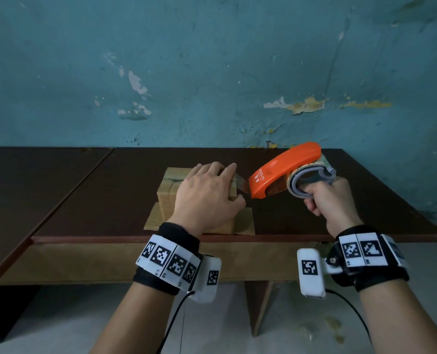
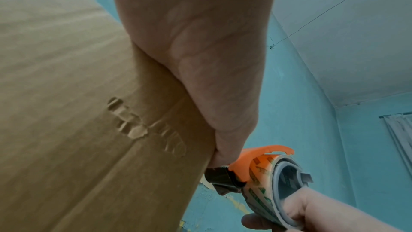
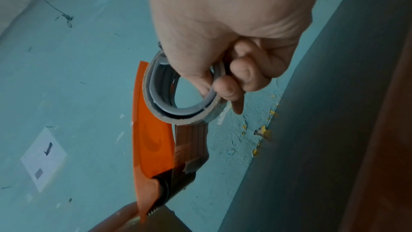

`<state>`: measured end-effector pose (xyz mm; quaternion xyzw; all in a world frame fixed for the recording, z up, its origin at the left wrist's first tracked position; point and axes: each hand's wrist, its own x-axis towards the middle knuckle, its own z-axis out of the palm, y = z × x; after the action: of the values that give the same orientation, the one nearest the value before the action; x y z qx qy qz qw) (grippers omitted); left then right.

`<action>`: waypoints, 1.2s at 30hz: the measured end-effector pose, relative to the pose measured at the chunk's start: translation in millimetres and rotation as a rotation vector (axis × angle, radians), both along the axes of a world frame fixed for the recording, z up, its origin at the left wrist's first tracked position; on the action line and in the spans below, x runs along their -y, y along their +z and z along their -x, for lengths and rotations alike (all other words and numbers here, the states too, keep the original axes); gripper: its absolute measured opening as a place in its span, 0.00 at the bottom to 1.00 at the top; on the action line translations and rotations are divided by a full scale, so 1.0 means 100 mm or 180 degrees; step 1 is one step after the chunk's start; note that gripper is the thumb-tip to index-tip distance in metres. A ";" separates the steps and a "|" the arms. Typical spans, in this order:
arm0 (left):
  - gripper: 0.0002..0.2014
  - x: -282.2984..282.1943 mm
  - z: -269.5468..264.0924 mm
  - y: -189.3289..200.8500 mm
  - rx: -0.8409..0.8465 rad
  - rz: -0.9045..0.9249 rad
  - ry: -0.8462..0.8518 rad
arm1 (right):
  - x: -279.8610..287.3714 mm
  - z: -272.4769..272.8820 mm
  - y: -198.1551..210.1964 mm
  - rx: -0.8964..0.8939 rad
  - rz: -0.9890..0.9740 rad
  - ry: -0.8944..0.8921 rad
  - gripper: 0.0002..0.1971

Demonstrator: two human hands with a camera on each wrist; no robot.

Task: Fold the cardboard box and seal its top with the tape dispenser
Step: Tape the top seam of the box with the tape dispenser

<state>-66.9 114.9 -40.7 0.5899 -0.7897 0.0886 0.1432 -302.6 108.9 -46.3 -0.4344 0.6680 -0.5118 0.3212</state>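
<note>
A small cardboard box [image 1: 170,192] stands near the front edge of the dark table [image 1: 110,190], its lower flaps spread flat on the tabletop. My left hand [image 1: 217,187] lies on the box top with its fingers extended and its thumb against the right side; the left wrist view shows the box [image 2: 78,112] with a dented crease. My right hand [image 1: 327,200] grips the orange tape dispenser [image 1: 286,169] through its grey roll core, just right of the box. A short strip of tape [image 1: 240,183] runs from the dispenser's mouth to the box's top right edge by my index finger. In the right wrist view my fingers [image 3: 236,84] curl through the roll.
A peeling teal wall [image 1: 212,72] rises directly behind the table. A second dark tabletop [image 1: 33,175] adjoins on the left. The table's front edge [image 1: 161,238] runs just below the box, with grey floor beneath.
</note>
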 end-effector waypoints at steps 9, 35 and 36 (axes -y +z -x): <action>0.44 0.01 0.00 -0.02 -0.0037 -0.0005 0.0015 | -0.02 -0.08 0.01 0.0668 0.0340 0.0118 0.14; 0.57 0.01 0.01 0.02 0.0121 -0.0210 0.0183 | 0.03 -0.08 0.02 0.0149 0.0643 0.0237 0.19; 0.57 0.01 0.00 0.02 0.0090 -0.0239 0.0145 | 0.05 -0.09 0.00 -0.0028 0.0691 0.0185 0.18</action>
<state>-66.8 114.2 -39.2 0.6114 -0.7808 0.0705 0.1077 -293.8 104.0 -45.9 -0.4881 0.5972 -0.5696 0.2840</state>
